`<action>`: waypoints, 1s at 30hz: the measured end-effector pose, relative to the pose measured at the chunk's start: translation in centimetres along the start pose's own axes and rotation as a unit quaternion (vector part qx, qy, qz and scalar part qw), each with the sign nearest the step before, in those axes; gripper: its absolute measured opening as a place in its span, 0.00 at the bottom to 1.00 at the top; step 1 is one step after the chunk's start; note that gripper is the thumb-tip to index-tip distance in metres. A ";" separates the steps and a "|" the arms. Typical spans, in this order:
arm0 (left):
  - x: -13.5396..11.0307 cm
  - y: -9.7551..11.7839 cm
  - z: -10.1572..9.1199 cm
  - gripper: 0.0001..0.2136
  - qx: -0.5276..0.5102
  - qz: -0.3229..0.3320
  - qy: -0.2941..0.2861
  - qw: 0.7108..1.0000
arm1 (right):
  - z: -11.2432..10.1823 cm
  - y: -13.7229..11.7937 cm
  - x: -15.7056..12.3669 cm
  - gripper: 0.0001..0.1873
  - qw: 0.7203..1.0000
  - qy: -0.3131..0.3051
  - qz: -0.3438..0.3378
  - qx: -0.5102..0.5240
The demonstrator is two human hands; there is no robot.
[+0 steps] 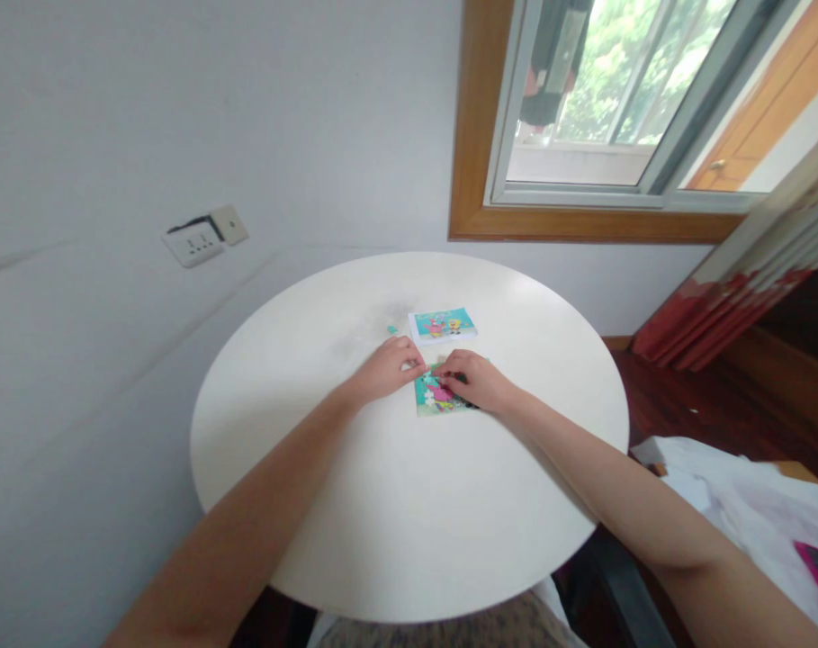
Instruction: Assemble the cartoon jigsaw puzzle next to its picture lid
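Observation:
A small jigsaw puzzle with a pink and green cartoon picture lies on the round white table; pale gaps show between some of its pieces. My right hand covers its right side, the fingertips pinched low over the picture on what looks like a puzzle piece, mostly hidden. At the upper left corner of the puzzle is my left hand, thumb and forefinger brought together; whatever they hold is too small to make out. Just beyond both hands lies a picture card with pink and yellow cartoon figures. A loose teal puzzle piece rests left of the card.
The round white table stands against a wall with a socket. A wood-framed window is behind it. To the right are a red and cream curtain and white cloth or plastic. A dark chair armrest is near my right arm.

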State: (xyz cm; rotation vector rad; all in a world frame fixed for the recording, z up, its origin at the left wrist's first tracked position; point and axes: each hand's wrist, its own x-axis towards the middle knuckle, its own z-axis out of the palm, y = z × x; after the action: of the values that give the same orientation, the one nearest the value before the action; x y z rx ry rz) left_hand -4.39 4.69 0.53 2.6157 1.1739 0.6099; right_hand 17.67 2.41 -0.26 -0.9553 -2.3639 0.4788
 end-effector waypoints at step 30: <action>-0.4 -0.5 -0.7 0.10 -0.025 -0.033 -0.007 0.999 | 0.2 0.5 0.0 0.12 1.000 -0.007 -0.024 -0.005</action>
State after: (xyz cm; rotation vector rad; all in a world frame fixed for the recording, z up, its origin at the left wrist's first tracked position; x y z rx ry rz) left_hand -5.32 4.75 0.90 2.5244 1.2193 0.6005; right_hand 17.78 2.72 -0.68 -0.8987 -2.3988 0.4579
